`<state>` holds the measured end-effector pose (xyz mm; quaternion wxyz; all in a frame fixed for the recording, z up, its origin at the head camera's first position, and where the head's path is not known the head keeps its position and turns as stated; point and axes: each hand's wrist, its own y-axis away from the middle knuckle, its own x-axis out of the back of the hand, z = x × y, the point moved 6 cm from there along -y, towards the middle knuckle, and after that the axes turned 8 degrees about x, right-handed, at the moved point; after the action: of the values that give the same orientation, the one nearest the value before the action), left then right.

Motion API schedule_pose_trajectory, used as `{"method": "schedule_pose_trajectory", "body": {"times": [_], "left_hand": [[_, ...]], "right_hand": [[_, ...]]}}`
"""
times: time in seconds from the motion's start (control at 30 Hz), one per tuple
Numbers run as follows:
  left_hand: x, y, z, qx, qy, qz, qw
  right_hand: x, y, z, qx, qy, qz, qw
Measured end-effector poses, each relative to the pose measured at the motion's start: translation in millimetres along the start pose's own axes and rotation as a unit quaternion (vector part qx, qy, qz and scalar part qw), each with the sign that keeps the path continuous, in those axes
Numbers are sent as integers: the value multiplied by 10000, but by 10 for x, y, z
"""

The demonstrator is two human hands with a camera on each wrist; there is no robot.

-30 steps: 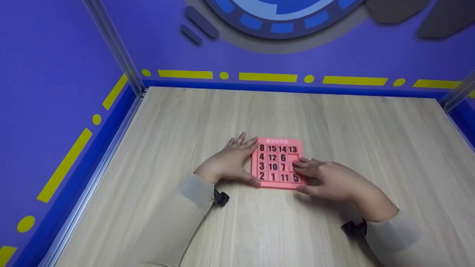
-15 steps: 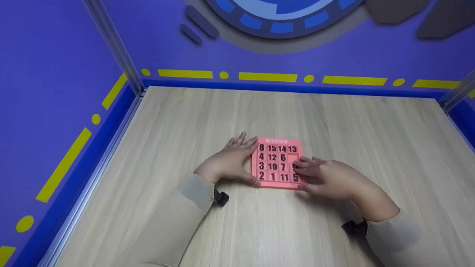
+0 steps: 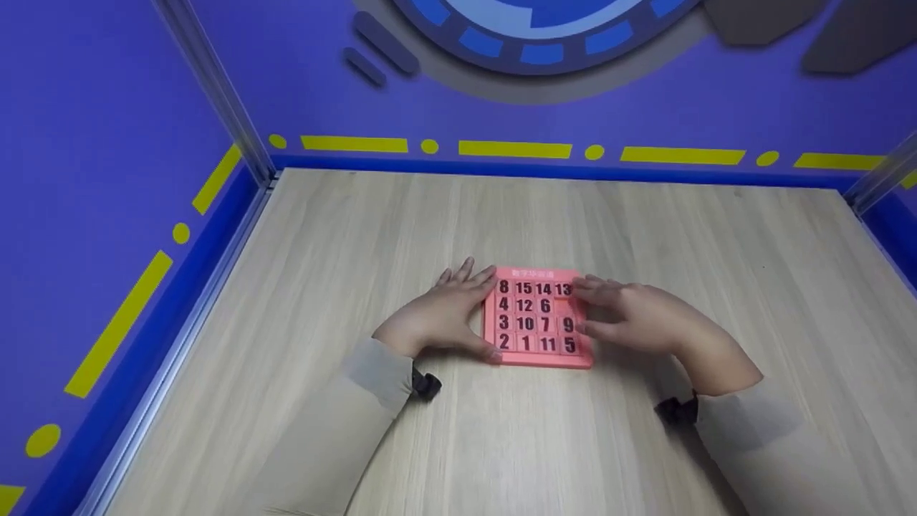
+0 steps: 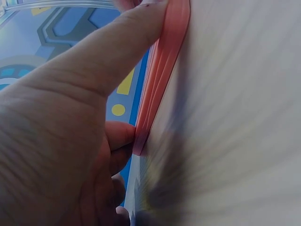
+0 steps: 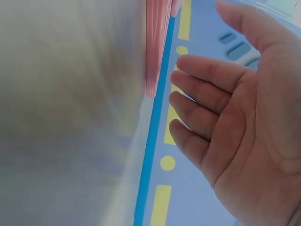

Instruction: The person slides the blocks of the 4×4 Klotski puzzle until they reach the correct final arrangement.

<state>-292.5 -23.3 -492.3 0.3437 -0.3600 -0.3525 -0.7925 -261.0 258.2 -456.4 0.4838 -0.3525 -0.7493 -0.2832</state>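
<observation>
Puzzle (image 3: 536, 316), pink and numbered, lies on the bench (image 3: 430, 215) in the head view, roughly midway between side edges; left hand (image 3: 444, 309) touches its left side, fingers spread straight; right hand (image 3: 641, 315) is at its right, contact unclear. Left wrist: thumb (image 4: 117, 44) against the puzzle's edge. Right wrist: fingers (image 5: 207, 69) released, palm showing.

Number puzzle (image 3: 535, 315) on table (image 3: 358, 244), between hands (image 3: 440, 312) (image 3: 641, 315), right perhaps over its edge
</observation>
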Motion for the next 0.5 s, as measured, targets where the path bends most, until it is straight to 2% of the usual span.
{"method": "schedule_pose_trajectory", "body": {"times": [0.2,0.5], "left_hand": [[18,-6,11,-16,-44,13,10000],[12,-1,0,-58,-110,36,9999]], "right_hand": [[-52,-54,55,-168,-225,-178,9994],[-154,-70,38,-332,-218,-401,9984]]}}
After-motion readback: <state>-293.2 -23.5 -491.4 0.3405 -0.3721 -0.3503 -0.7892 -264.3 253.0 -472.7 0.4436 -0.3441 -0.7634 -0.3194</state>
